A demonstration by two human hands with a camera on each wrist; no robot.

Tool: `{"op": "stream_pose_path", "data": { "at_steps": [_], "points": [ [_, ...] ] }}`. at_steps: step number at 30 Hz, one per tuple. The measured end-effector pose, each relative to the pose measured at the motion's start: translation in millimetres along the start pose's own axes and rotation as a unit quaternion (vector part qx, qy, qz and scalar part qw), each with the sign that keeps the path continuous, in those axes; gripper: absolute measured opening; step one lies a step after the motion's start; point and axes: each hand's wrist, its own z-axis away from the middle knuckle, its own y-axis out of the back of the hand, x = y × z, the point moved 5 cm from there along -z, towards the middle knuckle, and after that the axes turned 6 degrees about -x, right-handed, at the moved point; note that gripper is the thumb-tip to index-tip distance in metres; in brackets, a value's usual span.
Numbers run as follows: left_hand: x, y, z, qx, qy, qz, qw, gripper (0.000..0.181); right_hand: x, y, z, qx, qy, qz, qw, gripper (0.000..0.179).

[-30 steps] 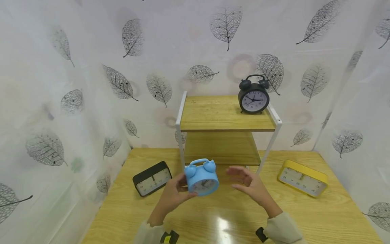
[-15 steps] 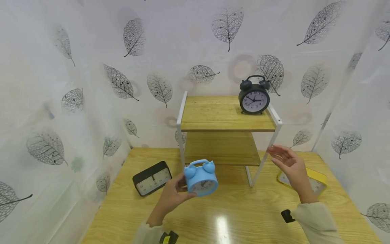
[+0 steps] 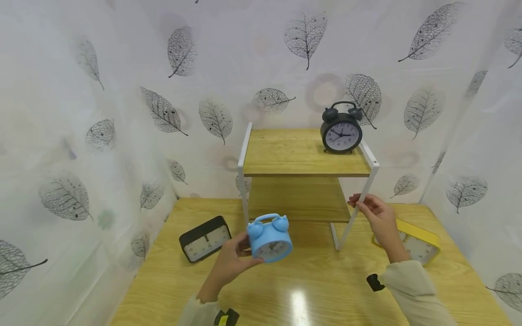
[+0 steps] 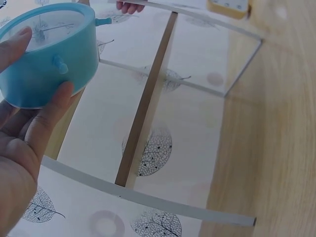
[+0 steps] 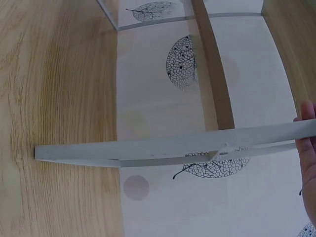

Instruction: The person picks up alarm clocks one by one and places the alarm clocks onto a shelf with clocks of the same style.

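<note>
My left hand (image 3: 231,262) holds a light blue twin-bell alarm clock (image 3: 270,242) in the air before the shelf, thumb at its front rim and fingers behind. In the left wrist view the same alarm clock (image 4: 37,71) shows its back knobs, one fingertip near a knob. A small two-tier shelf (image 3: 299,154) with wooden boards and white frame stands on the table. At its right front, my right hand (image 3: 382,222) grips the white post (image 3: 346,230), fingertips passing behind it. The right wrist view catches only part of that hand (image 5: 308,153) beside the post.
A black twin-bell alarm clock (image 3: 341,131) stands at the top board's right end. Left on the wooden table (image 3: 253,296) is a black rectangular clock (image 3: 205,240). A yellow rectangular clock (image 3: 420,242) lies behind my right forearm. Leaf-print sheeting (image 3: 261,54) encloses the back and sides.
My right hand went from beside the blue alarm clock out to the right, then back slightly left onto the shelf post. The left hand and blue alarm clock stayed nearly still.
</note>
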Motion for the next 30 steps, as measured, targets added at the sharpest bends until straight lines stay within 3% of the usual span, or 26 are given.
{"op": "stream_pose_path", "data": {
  "at_steps": [8,18,30],
  "points": [
    [3.6,0.3,1.1,0.005,-0.009,0.005,0.9999,0.061,3,-1,0.8,0.029,-0.029,0.043,0.9982,0.018],
    [20.4,8.8,-4.9,0.005,-0.045,-0.003,0.999,0.059,4,0,-0.4,0.031,-0.041,0.021,0.9985,0.016],
    [49.3,33.5,-18.4,0.017,-0.031,0.052,0.998,0.053,3,-1,-1.0,0.033,-0.052,0.024,0.9978,0.015]
  ]
}}
